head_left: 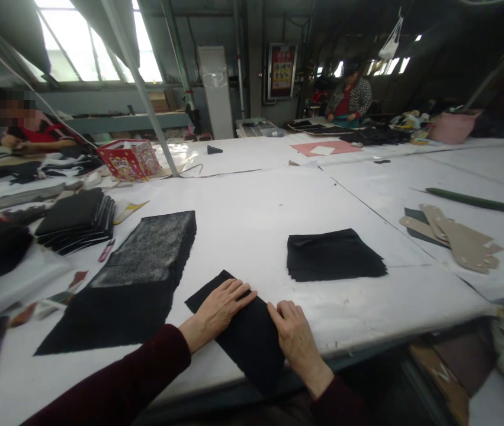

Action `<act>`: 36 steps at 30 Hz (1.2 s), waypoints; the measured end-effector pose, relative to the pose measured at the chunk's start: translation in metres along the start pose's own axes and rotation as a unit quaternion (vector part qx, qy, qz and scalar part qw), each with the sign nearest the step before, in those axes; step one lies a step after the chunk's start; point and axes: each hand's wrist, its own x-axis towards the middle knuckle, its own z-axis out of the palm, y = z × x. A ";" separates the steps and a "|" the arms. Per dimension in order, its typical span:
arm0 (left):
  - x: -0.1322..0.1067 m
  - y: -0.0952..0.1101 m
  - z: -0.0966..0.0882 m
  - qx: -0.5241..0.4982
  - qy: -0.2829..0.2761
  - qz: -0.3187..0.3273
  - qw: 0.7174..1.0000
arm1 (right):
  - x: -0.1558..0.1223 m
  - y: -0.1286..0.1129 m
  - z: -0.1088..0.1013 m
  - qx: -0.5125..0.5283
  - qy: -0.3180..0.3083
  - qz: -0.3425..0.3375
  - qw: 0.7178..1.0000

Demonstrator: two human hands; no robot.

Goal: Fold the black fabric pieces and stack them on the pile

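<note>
A dark, rectangular black fabric piece [252,337] lies slantwise at the table's front edge, its near corner hanging over. My left hand [222,307] rests flat on its upper part, fingers stretched out. At the right edge of the same piece, my right hand [294,334] is closed, thumb on the cloth and fingers bent beside it; their undersides are hidden. Left of my hands lies a long fanned stack of black pieces [145,254], greyish on its upper part. To the right sits a smaller pile of black pieces [334,257].
A thick black stack [76,216] and a red patterned box [129,160] stand at left. Beige templates [456,236] and a long green pointed object [478,200] lie at right. A slanted pole [145,100] rises from the table. Two people work farther back.
</note>
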 end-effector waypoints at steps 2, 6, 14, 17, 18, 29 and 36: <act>0.001 0.001 0.002 -0.007 0.003 0.011 1.000 | -0.002 0.001 -0.002 -0.004 -0.008 0.004 1.000; 0.004 0.006 0.005 0.011 -0.006 0.014 1.000 | -0.007 0.003 -0.005 -0.010 -0.020 0.008 1.000; 0.010 0.011 0.000 -0.001 -0.009 0.046 0.999 | -0.014 0.006 -0.015 -0.021 -0.033 0.006 0.999; 0.011 0.013 0.001 -0.029 -0.013 0.057 0.998 | -0.015 0.008 -0.017 -0.024 -0.034 0.002 0.999; 0.011 0.014 0.002 -0.032 -0.017 0.055 0.998 | -0.016 0.008 -0.018 -0.025 -0.034 0.002 0.999; 0.021 0.034 0.001 0.040 -0.048 0.042 0.997 | -0.023 0.010 -0.026 -0.045 -0.029 0.003 0.999; 0.022 0.035 0.004 0.057 -0.051 0.044 0.996 | -0.030 0.012 -0.028 -0.048 -0.024 0.021 0.998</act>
